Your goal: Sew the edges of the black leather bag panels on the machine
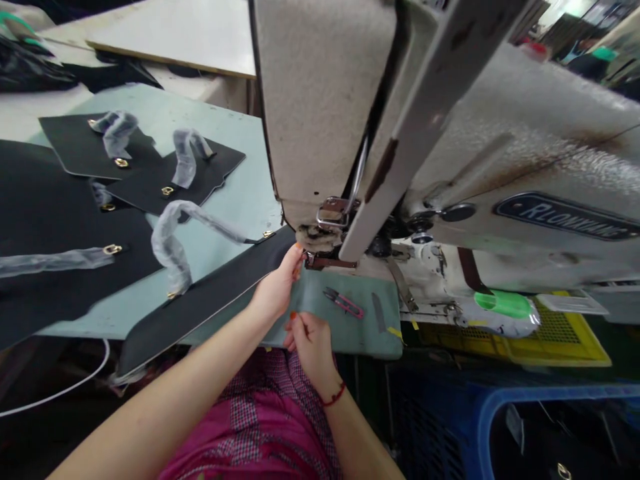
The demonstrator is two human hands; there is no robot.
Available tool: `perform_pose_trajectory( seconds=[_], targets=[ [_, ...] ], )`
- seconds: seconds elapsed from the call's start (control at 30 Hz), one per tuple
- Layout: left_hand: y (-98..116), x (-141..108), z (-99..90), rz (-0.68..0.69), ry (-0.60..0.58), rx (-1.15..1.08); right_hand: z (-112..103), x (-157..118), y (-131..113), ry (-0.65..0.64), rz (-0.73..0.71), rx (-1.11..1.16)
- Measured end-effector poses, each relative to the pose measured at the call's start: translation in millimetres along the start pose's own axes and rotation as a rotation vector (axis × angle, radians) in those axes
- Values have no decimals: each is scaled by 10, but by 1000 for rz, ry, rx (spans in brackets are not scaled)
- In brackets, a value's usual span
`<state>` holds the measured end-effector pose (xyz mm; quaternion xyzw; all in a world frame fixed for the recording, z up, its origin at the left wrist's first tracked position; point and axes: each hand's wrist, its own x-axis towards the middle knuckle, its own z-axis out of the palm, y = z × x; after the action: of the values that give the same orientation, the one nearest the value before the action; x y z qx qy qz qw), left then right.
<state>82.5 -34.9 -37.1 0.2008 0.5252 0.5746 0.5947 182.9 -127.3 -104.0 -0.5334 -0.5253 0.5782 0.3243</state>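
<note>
My left hand (pixel 277 287) is closed at the end of a long black panel (pixel 220 300), right beside the needle area of a sewing machine (pixel 330 100). The panel slants down to the left and carries a plastic-wrapped handle (pixel 170 243) with gold-coloured fittings. My right hand (pixel 311 337) is over the front edge of the green work surface (pixel 310 293), fingers curled and thumb pressed in. Whatever it holds, if anything, is too small to make out. Pink-handled thread snips (pixel 345 303) and a flat grey blade-like piece (pixel 378 312) lie to the right of the hands.
More black panels (pixel 50 220) with wrapped handles cover the left of the table. The machine head blocks the view behind the needle. At the lower right stand a blue crate (pixel 480 413) holding dark pieces and a yellow crate (pixel 565 343). A white cable (pixel 90 377) hangs lower left.
</note>
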Motion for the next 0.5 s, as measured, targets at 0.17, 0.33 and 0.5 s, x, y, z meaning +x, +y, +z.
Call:
perform_pose_trajectory(
  seconds=[0.17,0.33,0.5],
  targets=[
    [-63,-67,109,8,182,31,2,15,37,5,26,0],
    [-94,-130,253,14,310,47,-76,53,-37,100,-11,40],
    [-163,-604,147,98,242,109,-163,176,-389,245,-143,96]
  ],
)
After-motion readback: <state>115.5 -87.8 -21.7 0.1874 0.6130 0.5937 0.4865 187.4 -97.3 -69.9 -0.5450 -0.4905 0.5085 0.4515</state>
